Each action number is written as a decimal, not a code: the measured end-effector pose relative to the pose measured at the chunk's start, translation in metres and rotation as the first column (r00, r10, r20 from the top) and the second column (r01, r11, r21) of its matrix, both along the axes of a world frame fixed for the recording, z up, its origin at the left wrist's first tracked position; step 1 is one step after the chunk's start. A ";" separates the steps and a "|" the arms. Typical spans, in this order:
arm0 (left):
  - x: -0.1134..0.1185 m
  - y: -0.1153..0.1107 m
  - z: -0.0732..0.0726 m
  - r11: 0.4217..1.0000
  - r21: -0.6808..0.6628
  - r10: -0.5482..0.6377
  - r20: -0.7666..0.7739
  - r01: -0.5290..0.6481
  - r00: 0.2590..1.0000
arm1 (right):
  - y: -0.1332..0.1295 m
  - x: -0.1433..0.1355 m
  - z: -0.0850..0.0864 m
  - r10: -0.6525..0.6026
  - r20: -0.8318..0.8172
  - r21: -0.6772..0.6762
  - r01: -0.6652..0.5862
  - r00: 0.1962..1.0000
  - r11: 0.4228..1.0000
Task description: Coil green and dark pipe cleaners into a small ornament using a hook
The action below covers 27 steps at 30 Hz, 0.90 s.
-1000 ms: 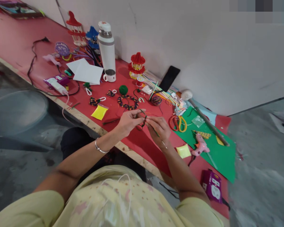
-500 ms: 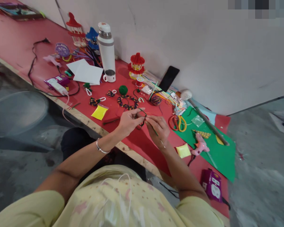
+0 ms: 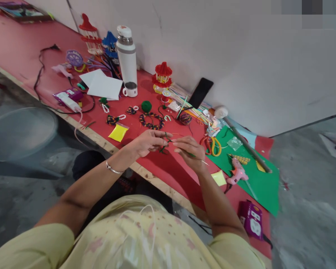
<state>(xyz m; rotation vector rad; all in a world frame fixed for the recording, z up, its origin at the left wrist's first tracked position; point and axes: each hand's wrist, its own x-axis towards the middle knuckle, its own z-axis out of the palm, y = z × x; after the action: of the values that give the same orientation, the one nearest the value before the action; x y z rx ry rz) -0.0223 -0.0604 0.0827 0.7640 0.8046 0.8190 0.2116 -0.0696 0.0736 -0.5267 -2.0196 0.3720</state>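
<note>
Over the red tabletop (image 3: 168,168), my left hand (image 3: 148,144) pinches a small dark green yarn piece (image 3: 164,149) between thumb and fingers. My right hand (image 3: 190,151) is closed around a slim crochet hook (image 3: 204,162), whose thin end sticks out past the palm toward the wrist. The fingertips of both hands face each other with a small gap, where the green yarn shows. Just beyond them lie a braided multicoloured yarn ring (image 3: 151,121) and a green yarn ball (image 3: 146,106).
Red-and-yellow-handled scissors (image 3: 212,145) and a pink glue gun (image 3: 237,170) lie to the right, by a green sheet (image 3: 264,186). A white flask (image 3: 127,59), a phone (image 3: 202,92) and a multicoloured yarn ball (image 3: 185,118) stand or lie farther back. Left is a yellow packet (image 3: 118,132).
My hands have drawn slightly apart, the left moving left and the right moving right. The hook's thin end now shows farther out of my right hand.
</note>
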 end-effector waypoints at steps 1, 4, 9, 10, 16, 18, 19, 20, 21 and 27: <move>-0.002 0.001 -0.001 1.000 0.015 -0.015 -0.024 0.016 1.000 | -0.001 0.000 0.002 0.011 0.004 -0.033 -0.010 1.000 0.999; -0.007 0.004 -0.001 0.998 0.038 -0.049 -0.088 0.053 0.995 | -0.005 0.000 0.009 0.020 -0.008 -0.148 -0.021 1.000 0.989; -0.008 0.006 0.001 0.997 0.067 -0.039 -0.138 0.048 0.990 | -0.008 0.002 0.013 0.044 -0.065 -0.315 -0.062 0.997 0.947; -0.008 0.006 0.002 0.996 0.074 -0.031 -0.145 0.042 0.989 | -0.007 0.002 0.013 0.044 -0.073 -0.335 -0.066 0.996 0.940; -0.002 0.004 0.006 0.995 0.099 0.033 -0.179 -0.016 0.983 | -0.007 0.004 0.011 0.010 -0.083 -0.399 -0.042 0.997 0.916; 0.000 0.002 0.008 0.993 0.109 0.073 -0.179 -0.054 0.981 | -0.008 0.003 0.011 -0.019 -0.095 -0.406 -0.021 0.995 0.914; 0.002 0.001 0.009 0.991 0.112 0.089 -0.180 -0.069 0.980 | -0.009 0.003 0.012 -0.033 -0.104 -0.405 -0.012 0.994 0.914; 0.003 0.000 0.010 0.990 0.116 0.105 -0.180 -0.085 0.978 | -0.009 0.002 0.012 -0.044 -0.111 -0.402 -0.004 0.993 0.916; 0.005 -0.001 0.010 0.987 0.121 0.123 -0.180 -0.102 0.976 | -0.010 0.002 0.013 -0.052 -0.114 -0.396 0.003 0.992 0.918; 0.009 -0.004 0.009 0.970 0.180 0.193 -0.154 -0.164 0.969 | -0.010 -0.001 0.012 -0.072 -0.062 -0.298 0.051 0.995 0.953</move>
<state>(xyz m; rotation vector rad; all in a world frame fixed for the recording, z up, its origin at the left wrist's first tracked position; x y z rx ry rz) -0.0138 -0.0649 0.0921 0.9283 0.9781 1.0014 0.2107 -0.0799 0.0860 -0.7489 -1.8829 0.6529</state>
